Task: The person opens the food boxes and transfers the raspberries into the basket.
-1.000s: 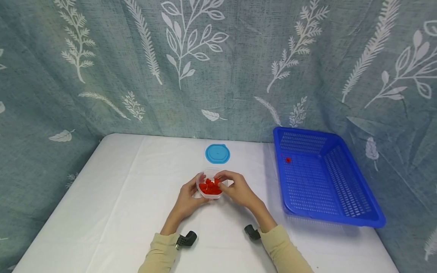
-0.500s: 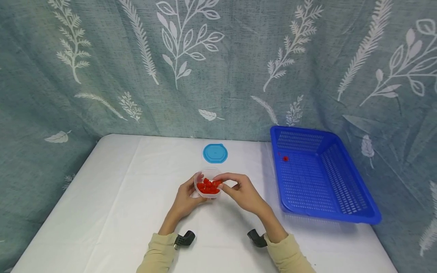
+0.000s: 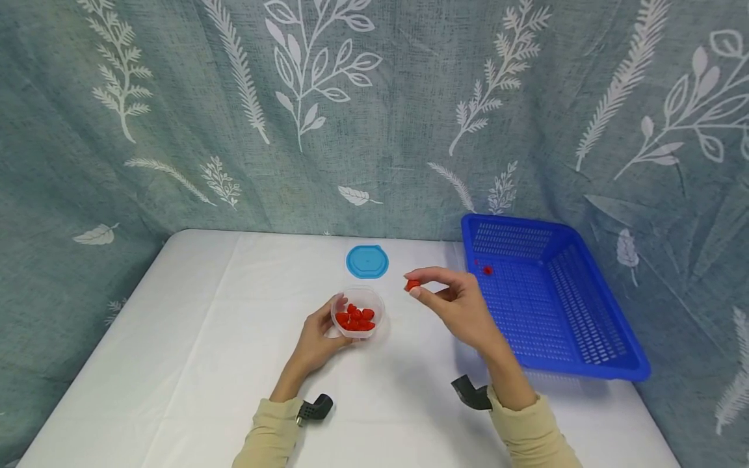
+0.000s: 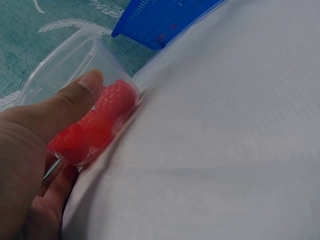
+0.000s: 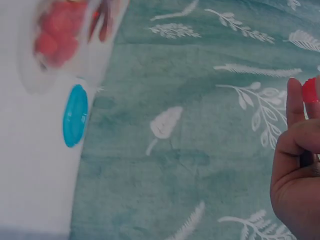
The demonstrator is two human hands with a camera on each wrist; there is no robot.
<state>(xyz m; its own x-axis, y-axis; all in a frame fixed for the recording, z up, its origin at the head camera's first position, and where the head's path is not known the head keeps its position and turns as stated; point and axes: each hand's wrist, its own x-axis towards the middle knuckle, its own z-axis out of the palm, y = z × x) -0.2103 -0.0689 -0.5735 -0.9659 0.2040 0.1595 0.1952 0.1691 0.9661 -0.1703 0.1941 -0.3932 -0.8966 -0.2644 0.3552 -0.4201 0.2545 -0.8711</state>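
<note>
My left hand (image 3: 318, 341) holds a small clear plastic tub (image 3: 379, 300) by its side, tilted a little on the white cloth. Several red bumpy berries (image 3: 355, 318), like raspberries, lie in its bottom. In the left wrist view the thumb presses the tub's clear wall (image 4: 60, 70) over the berries. To the right, above the table, my right hand (image 3: 468, 312) pinches one red berry (image 3: 413, 285) between thumb and fingertips. That berry (image 5: 310, 90) shows partly at the right edge of the right wrist view.
A blue lid (image 3: 367, 261) lies behind the tub. On the right stands a large blue plastic basket (image 3: 544, 315) with a small red piece (image 3: 488, 270) near its back left corner. A patterned green curtain (image 3: 404, 130) hangs behind the white-covered table (image 3: 234, 364).
My right hand has lifted a berry out of the tub and moved right and up, towards the blue basket. The left hand keeps its hold on the tub.
</note>
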